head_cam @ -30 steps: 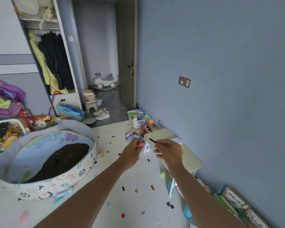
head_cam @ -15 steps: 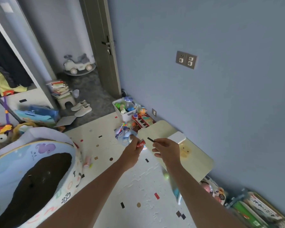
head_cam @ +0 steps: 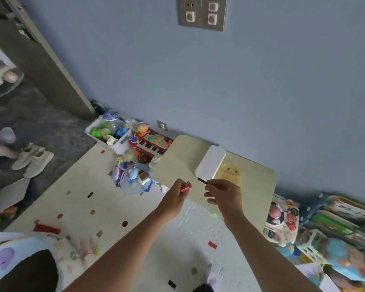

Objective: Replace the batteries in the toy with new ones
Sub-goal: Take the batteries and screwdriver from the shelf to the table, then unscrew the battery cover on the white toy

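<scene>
2 hands: both raised over counter (head_cam: 177, 157), each gripping an item.
L hand (head_cam: 174, 200): closed on red batteries (head_cam: 186, 187), prob. new cells, kept ready.
R hand (head_cam: 223, 194): pinches thin black tool (head_cam: 202, 180), tip fwd; likely screwdriver.
Toy: target unit not identifiable.

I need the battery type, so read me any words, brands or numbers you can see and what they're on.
Nothing can be read.
Red batteries in the left hand: pale label print, too blurred.
Books by the wall on the right: dark characters on a cover, too blurred.
Toy keyboard: no legible text.
</scene>
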A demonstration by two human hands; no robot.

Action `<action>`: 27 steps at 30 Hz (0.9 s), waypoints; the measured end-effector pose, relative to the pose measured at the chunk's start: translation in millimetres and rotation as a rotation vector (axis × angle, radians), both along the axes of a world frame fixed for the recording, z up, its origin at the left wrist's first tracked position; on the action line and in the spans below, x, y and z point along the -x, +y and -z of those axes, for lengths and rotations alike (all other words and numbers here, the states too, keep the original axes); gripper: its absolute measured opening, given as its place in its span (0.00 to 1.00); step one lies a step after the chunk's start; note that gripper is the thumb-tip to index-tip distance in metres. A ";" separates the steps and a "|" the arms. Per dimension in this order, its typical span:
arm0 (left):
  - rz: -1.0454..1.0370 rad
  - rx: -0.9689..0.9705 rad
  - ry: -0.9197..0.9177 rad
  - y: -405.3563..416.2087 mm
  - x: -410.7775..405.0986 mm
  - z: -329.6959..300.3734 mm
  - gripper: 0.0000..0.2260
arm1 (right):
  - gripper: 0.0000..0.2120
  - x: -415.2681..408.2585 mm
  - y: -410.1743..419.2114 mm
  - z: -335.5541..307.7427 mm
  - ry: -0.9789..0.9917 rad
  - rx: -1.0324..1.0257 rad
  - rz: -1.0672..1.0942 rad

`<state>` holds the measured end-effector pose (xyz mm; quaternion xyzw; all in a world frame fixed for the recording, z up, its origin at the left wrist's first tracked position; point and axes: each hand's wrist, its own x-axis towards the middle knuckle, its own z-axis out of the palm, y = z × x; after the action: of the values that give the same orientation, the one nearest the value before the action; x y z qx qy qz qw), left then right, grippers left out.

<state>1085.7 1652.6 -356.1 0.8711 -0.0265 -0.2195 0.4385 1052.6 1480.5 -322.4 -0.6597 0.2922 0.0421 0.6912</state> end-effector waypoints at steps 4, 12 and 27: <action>0.151 -0.015 -0.010 -22.3 -55.2 53.5 0.07 | 0.07 -40.9 -12.5 53.4 0.048 -0.019 0.109; 0.379 -0.048 0.025 -85.9 -133.4 205.4 0.05 | 0.07 -98.8 -57.0 174.1 0.075 -0.033 0.364; 0.739 -0.446 -0.571 -143.1 -133.1 408.8 0.13 | 0.07 -99.2 -76.6 319.6 -0.076 -0.057 0.777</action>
<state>1218.9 1509.5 -764.9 0.9011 -0.4036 -0.1134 0.1108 1151.8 1403.9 -642.1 -0.4814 0.4929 -0.2392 0.6842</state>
